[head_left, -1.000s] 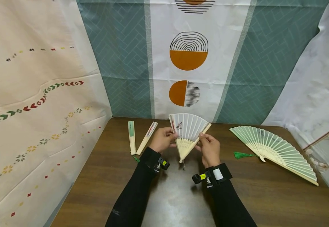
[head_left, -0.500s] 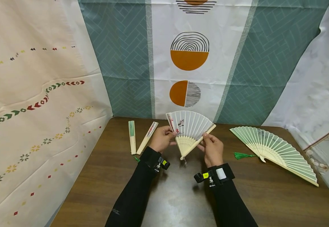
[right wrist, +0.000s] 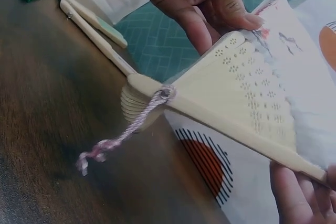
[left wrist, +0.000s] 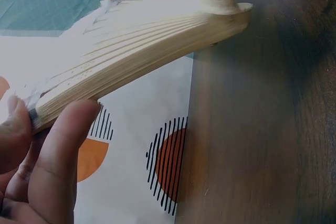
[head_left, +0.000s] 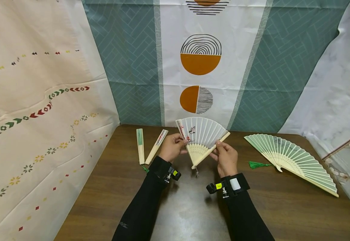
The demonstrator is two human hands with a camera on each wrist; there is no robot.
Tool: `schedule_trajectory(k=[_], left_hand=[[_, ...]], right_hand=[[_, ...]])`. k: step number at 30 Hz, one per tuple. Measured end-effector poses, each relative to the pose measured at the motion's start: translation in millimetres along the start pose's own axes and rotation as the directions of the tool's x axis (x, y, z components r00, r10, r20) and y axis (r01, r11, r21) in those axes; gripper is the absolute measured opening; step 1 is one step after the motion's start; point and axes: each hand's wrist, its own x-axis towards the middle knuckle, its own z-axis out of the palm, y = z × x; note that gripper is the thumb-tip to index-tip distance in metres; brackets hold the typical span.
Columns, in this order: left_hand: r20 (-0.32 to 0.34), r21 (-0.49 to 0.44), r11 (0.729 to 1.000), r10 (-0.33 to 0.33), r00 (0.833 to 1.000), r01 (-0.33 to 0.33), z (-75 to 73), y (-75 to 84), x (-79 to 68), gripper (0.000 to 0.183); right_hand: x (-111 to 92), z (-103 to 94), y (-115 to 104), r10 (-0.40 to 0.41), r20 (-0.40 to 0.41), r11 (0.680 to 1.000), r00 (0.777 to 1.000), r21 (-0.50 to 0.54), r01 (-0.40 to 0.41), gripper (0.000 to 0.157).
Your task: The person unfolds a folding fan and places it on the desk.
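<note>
A white folding fan [head_left: 201, 134] with a flower print is held up partly spread between both hands, over the far middle of the table. My left hand [head_left: 172, 147] pinches its left edge, where several ribs lie stacked, as the left wrist view shows. The right outer rib is pinched by my right hand [head_left: 225, 157]. Pierced flower patterns mark the pale ribs [right wrist: 231, 93] in the right wrist view. From the pivot hangs a pinkish twisted cord [right wrist: 139, 121].
Two folded fans, one green [head_left: 140, 145] and one white with print [head_left: 156, 146], lie left of the hands. A spread green fan [head_left: 292, 157] with a green tassel [head_left: 258, 164] lies to the right. Patterned cloth [head_left: 135, 67] hangs behind the brown table [head_left: 102, 194].
My right hand has moved slightly right, spreading the white fan wider; more of its print shows. Over the last half second it has hardly moved. The left hand stays in place.
</note>
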Motion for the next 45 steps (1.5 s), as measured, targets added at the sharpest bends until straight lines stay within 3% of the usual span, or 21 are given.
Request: schedule_trajectory(k=[11, 15, 20, 29, 38, 45], left_hand=[[-0.010, -0.041, 0.999, 0.007, 1.000, -0.008, -1.3, 3.3, -1.2, 0.016], [-0.031, -0.066, 0.998, 0.007, 0.999, -0.009, -1.1, 3.3, -0.5, 0.009], [-0.049, -0.084, 0.996, 0.005, 0.999, -0.009, -2.0, 2.7, -0.6, 0.021], [-0.080, -0.133, 0.991, 0.009, 0.997, -0.020, -3.4, 4.8, 0.8, 0.024], [-0.106, -0.182, 0.983, 0.006, 0.994, -0.026, -4.4, 3.2, 1.3, 0.012], [-0.137, -0.213, 0.976, 0.024, 0.990, -0.053, -4.7, 6.3, 2.7, 0.010]], right_hand=[[0.4, -0.7, 0.0, -0.008, -0.007, 1.000, 1.000, 0.017, 0.008, 0.038], [0.3, -1.2, -1.1, -0.007, -0.009, 0.999, 1.000, 0.031, 0.008, 0.037], [0.6, -2.5, -1.1, -0.006, -0.009, 0.999, 1.000, 0.046, 0.006, 0.037], [1.1, -3.4, -2.3, 0.009, -0.016, 0.998, 1.000, 0.070, -0.008, 0.033], [2.1, -4.9, -1.7, 0.023, -0.021, 0.995, 1.000, 0.096, -0.020, 0.026], [4.0, -5.8, -1.2, 0.032, -0.027, 0.994, 0.999, 0.106, -0.029, 0.030]])
